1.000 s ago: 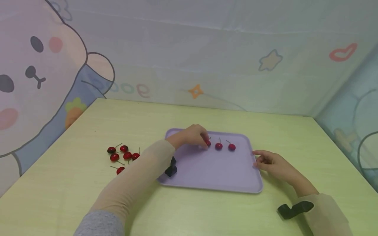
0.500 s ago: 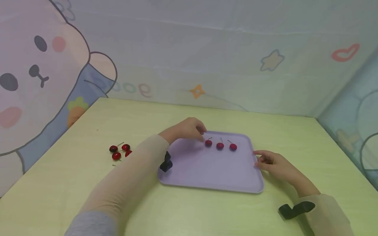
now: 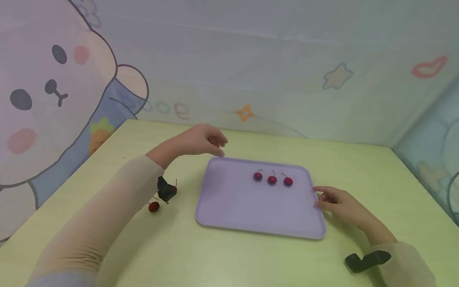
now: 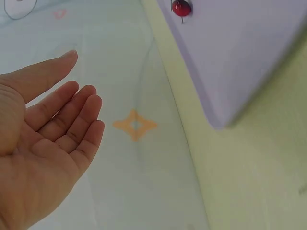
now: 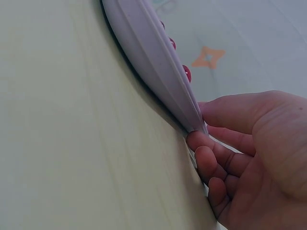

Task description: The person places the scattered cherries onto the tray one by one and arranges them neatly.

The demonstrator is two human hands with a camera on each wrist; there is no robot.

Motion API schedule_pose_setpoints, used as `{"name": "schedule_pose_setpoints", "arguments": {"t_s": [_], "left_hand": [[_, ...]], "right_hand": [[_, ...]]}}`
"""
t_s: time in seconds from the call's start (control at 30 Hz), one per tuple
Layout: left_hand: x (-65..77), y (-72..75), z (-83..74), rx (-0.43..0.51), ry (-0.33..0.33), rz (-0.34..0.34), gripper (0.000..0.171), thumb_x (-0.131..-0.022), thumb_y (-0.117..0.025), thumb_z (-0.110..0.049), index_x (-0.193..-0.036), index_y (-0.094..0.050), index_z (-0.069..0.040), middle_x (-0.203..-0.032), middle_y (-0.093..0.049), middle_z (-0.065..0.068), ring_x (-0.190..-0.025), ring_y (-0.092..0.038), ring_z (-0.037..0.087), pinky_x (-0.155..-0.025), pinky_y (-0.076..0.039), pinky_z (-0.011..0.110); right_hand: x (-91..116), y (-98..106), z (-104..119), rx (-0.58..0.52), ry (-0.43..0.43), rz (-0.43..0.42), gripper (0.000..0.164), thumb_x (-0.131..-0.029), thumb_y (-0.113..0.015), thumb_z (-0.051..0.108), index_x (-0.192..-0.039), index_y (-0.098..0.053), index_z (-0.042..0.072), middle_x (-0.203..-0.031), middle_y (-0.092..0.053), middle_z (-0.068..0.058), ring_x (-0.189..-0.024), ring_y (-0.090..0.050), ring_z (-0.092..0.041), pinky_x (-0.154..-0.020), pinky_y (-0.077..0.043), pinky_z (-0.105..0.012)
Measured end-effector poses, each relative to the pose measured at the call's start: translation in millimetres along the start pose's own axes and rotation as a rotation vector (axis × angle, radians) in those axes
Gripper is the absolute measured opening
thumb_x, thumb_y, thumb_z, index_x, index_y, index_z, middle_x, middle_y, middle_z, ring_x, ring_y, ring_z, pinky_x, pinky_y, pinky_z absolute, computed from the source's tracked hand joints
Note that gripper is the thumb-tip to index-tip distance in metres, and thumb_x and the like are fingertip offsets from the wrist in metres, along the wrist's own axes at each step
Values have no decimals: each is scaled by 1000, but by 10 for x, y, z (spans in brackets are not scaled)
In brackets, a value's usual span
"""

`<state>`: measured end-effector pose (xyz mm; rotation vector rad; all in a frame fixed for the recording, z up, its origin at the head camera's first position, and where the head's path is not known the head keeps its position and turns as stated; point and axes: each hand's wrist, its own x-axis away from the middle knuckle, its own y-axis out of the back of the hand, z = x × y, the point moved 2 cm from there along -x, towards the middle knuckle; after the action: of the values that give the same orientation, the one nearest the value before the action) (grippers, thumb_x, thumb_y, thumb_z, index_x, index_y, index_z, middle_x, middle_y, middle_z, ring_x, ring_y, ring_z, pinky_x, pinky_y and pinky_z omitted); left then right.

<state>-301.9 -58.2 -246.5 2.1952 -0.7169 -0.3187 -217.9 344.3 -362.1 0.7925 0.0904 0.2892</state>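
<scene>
A light purple tray (image 3: 251,207) lies on the table. Three red cherries with stems stand in a row towards its back: the left one (image 3: 257,176), the middle one (image 3: 272,180) and the right one (image 3: 288,181). My left hand (image 3: 201,140) hovers near the tray's back left corner, fingers relaxed; its palm (image 4: 43,158) holds nothing in the left wrist view. At the tray's right side my right hand (image 3: 338,202) pinches the rim, thumb (image 5: 230,112) on top and fingers beneath.
Left of the tray a loose cherry (image 3: 154,206) shows beside my sleeved left forearm (image 3: 104,207), which hides others. A black wrist mount (image 3: 166,190) hangs over that spot. A printed cloth wall (image 3: 272,71) stands behind the table.
My left hand has let go of the left cherry on the tray and moved left and back, off the tray. The forearm now covers most loose cherries. My right hand stays at the rim.
</scene>
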Motion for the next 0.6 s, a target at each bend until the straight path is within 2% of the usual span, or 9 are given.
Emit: {"name": "schedule_pose_setpoints", "arguments": {"t_s": [0.13, 0.23, 0.6], "left_hand": [[204, 135, 134, -4, 37, -28, 40, -85, -72, -17, -121, -64, -5, -117, -64, 9, -108, -59, 23, -93, -47, 40], [329, 173, 265, -10, 64, -37, 39, -86, -71, -18, -121, -64, -4, -116, -65, 10, -107, -60, 24, -93, -48, 41], [661, 66, 714, 17, 167, -3, 39, -88, -70, -19, -121, -63, -1, -116, -65, 14, -104, -60, 23, -91, -48, 42]], "right_hand": [[-16, 27, -11, 19, 15, -8, 50, -92, -65, 17, -134, -50, -5, -94, -61, -7, -75, -49, -7, -62, -42, -22], [-34, 46, -39, 28, 14, -6, 50, -92, -65, 16, -134, -50, -5, -95, -62, -6, -76, -49, -6, -63, -42, -22], [-125, 23, -106, -6, 15, 22, 51, -93, -64, 16, -136, -47, -7, -95, -60, -7, -73, -47, -7, -59, -41, -22]]}}
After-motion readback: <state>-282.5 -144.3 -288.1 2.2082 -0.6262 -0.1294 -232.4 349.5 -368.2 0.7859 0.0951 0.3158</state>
